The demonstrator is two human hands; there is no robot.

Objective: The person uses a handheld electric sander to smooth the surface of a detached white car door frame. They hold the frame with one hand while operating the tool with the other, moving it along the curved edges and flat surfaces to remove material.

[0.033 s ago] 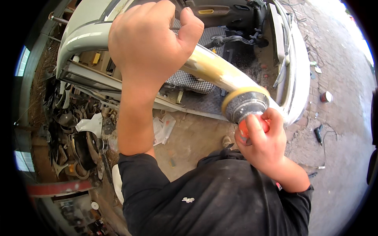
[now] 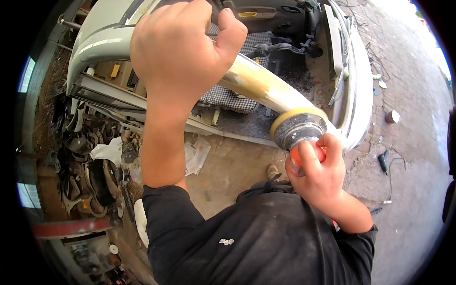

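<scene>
My right hand is closed round the red-orange grip of a round power sander, which has a black skirt and a yellow pad edge. Its pad lies against the lower end of a car pillar, where bare pale patches and yellowish filler show. My left hand is raised before the upper part of that pillar, with fingers curled and thumb sticking out. The fingertips are hidden, so what they grip, if anything, does not show.
The pale car body has an open door gap, showing checkered seats. Scrap parts heap on the floor at left, with papers beside them. To the right are a can and a corded black tool.
The sander and my right hand have shifted very slightly to the right and nearer to me along the pillar. My left hand has stayed almost where it was.
</scene>
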